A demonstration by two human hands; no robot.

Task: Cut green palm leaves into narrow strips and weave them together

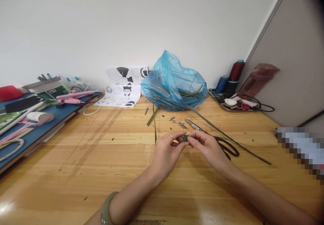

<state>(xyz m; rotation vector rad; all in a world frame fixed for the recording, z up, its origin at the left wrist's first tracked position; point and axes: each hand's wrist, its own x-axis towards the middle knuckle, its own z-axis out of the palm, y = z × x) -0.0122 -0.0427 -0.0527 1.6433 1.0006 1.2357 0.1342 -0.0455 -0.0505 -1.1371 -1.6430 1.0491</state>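
Pinching small green leaf piece betw. fingers of L hand & R hand; scissors just behind R fingers on worktop.

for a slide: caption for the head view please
Left hand and right hand pinch a small green leaf piece beside scissors on wooden table

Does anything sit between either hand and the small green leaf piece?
Nothing visible does. The left hand and the right hand both pinch the green leaf piece at their fingertips. The scissors lie on the table just beyond the right hand, not between.
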